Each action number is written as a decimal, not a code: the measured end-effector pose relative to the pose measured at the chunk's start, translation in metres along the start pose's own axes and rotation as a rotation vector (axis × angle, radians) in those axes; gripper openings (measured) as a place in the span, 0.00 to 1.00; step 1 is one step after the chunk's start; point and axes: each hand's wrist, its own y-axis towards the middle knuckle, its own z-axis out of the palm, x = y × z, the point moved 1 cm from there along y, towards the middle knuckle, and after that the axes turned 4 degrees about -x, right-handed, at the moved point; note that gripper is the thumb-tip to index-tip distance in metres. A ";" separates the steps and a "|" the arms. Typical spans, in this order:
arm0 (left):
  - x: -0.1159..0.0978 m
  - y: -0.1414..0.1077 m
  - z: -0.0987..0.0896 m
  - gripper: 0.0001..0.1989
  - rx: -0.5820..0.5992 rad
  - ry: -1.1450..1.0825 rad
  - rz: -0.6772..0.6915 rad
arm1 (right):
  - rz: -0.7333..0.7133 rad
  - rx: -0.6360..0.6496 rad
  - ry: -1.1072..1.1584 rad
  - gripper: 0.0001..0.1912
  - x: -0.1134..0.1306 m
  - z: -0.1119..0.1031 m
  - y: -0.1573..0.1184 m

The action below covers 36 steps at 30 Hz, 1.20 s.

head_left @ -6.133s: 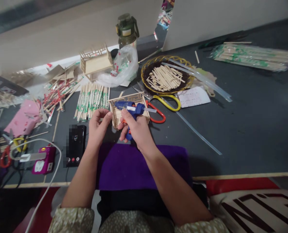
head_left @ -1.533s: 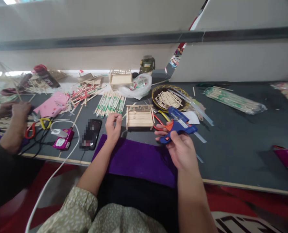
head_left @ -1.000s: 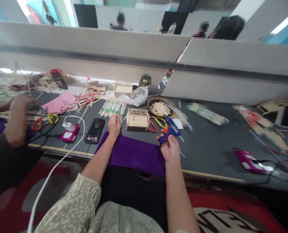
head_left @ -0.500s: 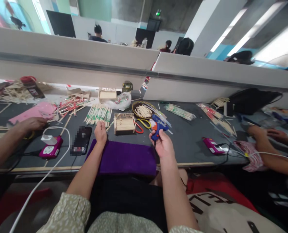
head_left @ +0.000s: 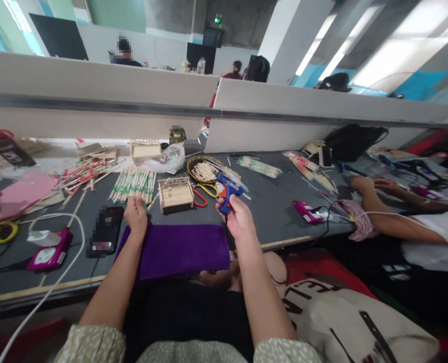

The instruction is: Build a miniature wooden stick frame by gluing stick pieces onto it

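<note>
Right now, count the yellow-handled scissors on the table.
2: scissors between the stick-built model and the blue glue gun as seen here, and a second pair near the left edge, only partly visible. More may be hidden.

Black phone (head_left: 109, 228), green bottle (head_left: 177, 134)

Table (head_left: 271, 206) runs along partition (head_left: 303, 98). Folded cloth (head_left: 184, 252) at near edge, in front of stick-built model (head_left: 176, 196). Left of model: wrapped chopsticks (head_left: 133, 182), person's left hand (head_left: 136, 216) at their near end. Phone (head_left: 108, 229) left of cloth; power strip (head_left: 53, 252) left of phone, charger (head_left: 44, 238) on top. Right of model: scissors (head_left: 201, 205), then glue gun (head_left: 227, 194) in person's right hand (head_left: 242, 219). Behind scissors: basket (head_left: 189, 173), short sticks (head_left: 203, 172) inside, glue sticks (head_left: 231, 176) over its right side. Behind wrapped chopsticks: second model (head_left: 145, 151), plastic bag (head_left: 173, 159) to its right, bottle (head_left: 177, 134) behind bag. Bagged chopsticks (head_left: 259, 166) right of basket.
</note>
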 end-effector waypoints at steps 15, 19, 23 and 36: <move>-0.005 -0.010 0.009 0.15 -0.048 -0.077 0.156 | -0.089 -0.014 -0.010 0.12 0.011 -0.008 0.035; -0.009 -0.014 0.011 0.13 -0.001 -0.132 0.188 | -0.073 -0.069 0.024 0.09 0.010 -0.004 0.053; -0.013 -0.017 0.014 0.10 0.016 -0.141 0.186 | -0.045 -0.104 0.013 0.05 0.017 0.010 0.065; -0.015 -0.023 0.015 0.09 0.053 -0.166 0.078 | -0.152 0.083 0.069 0.07 0.050 0.081 0.117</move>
